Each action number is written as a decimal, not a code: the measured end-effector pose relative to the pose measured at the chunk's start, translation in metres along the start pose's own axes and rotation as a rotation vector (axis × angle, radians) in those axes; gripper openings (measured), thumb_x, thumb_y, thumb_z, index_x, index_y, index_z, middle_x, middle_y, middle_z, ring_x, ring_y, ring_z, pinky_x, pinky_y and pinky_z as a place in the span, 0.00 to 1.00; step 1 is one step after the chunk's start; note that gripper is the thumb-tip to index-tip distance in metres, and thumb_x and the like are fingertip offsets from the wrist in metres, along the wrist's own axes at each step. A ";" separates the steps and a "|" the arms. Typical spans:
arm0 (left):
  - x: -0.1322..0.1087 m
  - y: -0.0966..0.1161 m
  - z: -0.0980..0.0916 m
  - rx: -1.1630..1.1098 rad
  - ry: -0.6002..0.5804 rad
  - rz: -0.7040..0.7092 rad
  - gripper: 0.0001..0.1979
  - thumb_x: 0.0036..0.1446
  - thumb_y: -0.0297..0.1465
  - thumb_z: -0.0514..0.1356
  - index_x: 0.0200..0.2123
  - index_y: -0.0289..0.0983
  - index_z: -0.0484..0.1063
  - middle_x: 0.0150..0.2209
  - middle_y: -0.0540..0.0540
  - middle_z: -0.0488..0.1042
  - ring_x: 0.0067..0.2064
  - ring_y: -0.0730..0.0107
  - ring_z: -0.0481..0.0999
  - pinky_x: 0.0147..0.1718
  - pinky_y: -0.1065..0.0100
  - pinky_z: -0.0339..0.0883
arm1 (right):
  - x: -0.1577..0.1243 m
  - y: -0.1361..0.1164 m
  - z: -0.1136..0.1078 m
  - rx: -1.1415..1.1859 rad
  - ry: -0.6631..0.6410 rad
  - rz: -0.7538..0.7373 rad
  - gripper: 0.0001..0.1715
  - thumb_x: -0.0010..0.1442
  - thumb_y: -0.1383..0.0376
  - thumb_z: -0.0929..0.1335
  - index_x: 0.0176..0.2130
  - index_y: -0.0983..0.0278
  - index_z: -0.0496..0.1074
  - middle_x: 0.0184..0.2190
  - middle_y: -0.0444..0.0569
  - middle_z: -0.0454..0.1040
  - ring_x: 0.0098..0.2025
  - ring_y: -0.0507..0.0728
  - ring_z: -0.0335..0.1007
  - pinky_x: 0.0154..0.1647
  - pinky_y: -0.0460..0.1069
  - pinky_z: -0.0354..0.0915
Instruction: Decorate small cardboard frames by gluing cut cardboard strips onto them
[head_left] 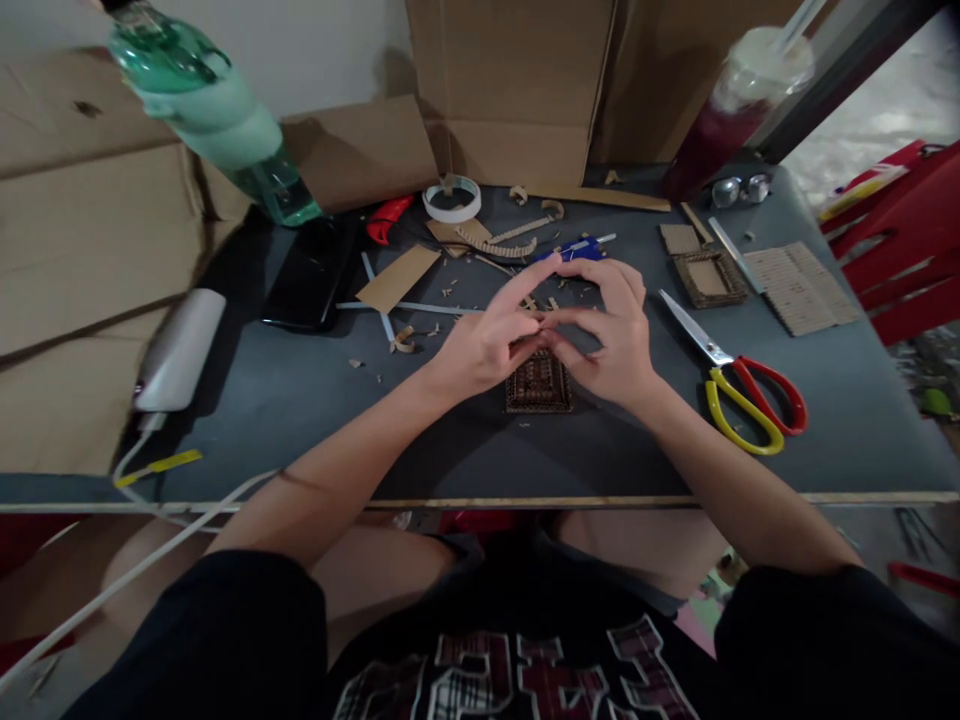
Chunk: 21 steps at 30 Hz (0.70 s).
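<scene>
In the head view, the small square piece of dark, ridged cardboard [538,388] lies flat on the grey tabletop [450,450], just below the middle of the frame. The left hand [480,350] and right hand [616,335] are above it, fingers bent and fingertips brought together, covering its upper edge; whether they pinch some small scrap, I cannot tell.

The square should be very light and fairly stiff when kept flat, yet its ridges would probably crush under a hard pinch. It looks dry rather than slippery (any glue would change that). The best hold seems to be lightly by the left and right outer edges, near the uncovered lower corners, sparing the stepped middle. The scissors [721,358] lie well apart, right of centre.
</scene>
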<state>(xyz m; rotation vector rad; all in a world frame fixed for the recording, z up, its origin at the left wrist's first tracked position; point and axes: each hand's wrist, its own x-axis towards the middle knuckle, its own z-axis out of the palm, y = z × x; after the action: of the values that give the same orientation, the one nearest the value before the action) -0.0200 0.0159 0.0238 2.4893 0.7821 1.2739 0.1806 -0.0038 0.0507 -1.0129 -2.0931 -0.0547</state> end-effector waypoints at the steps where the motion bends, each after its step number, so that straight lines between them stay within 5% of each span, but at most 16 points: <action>1: 0.001 0.000 -0.005 0.005 0.038 0.028 0.14 0.65 0.38 0.59 0.51 0.42 0.63 0.66 0.37 0.64 0.48 0.70 0.79 0.40 0.69 0.74 | -0.001 0.002 -0.003 0.021 0.001 0.003 0.10 0.63 0.60 0.69 0.36 0.56 0.81 0.57 0.49 0.72 0.60 0.65 0.66 0.63 0.63 0.60; 4: 0.004 -0.004 -0.019 0.097 0.013 -0.062 0.09 0.63 0.36 0.61 0.44 0.39 0.70 0.41 0.46 0.79 0.30 0.77 0.75 0.30 0.73 0.66 | -0.006 0.010 -0.007 0.067 -0.056 0.008 0.09 0.62 0.59 0.71 0.33 0.57 0.81 0.55 0.48 0.74 0.59 0.64 0.67 0.62 0.62 0.61; 7: 0.009 -0.011 -0.032 0.069 -0.269 -0.168 0.12 0.62 0.39 0.59 0.33 0.37 0.76 0.20 0.54 0.70 0.22 0.79 0.67 0.26 0.74 0.57 | -0.013 0.015 -0.005 0.073 -0.134 0.016 0.08 0.61 0.59 0.73 0.32 0.56 0.82 0.54 0.48 0.75 0.59 0.64 0.68 0.61 0.62 0.61; 10: 0.013 -0.017 -0.037 -0.072 -0.519 -0.265 0.25 0.51 0.51 0.67 0.40 0.36 0.80 0.17 0.57 0.65 0.20 0.79 0.63 0.26 0.74 0.55 | -0.017 0.015 -0.001 0.011 -0.192 0.012 0.06 0.61 0.61 0.73 0.32 0.56 0.83 0.54 0.48 0.76 0.59 0.64 0.68 0.59 0.63 0.60; 13: 0.015 -0.018 -0.037 -0.078 -0.648 -0.317 0.40 0.39 0.56 0.71 0.50 0.35 0.79 0.18 0.58 0.64 0.20 0.78 0.63 0.26 0.73 0.55 | -0.019 0.011 0.001 -0.020 -0.204 -0.017 0.07 0.61 0.64 0.73 0.32 0.56 0.83 0.54 0.48 0.76 0.59 0.64 0.69 0.58 0.62 0.61; 21: 0.018 -0.016 -0.033 0.007 -0.745 -0.343 0.41 0.35 0.52 0.75 0.52 0.37 0.79 0.20 0.55 0.68 0.23 0.74 0.67 0.29 0.71 0.56 | -0.020 0.004 0.001 -0.062 -0.217 -0.086 0.08 0.62 0.65 0.72 0.32 0.57 0.82 0.54 0.49 0.77 0.57 0.64 0.71 0.56 0.62 0.63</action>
<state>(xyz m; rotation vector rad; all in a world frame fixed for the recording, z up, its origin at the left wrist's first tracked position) -0.0434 0.0383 0.0485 2.4031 0.9283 0.1891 0.1900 -0.0138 0.0358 -1.0027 -2.3452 -0.0557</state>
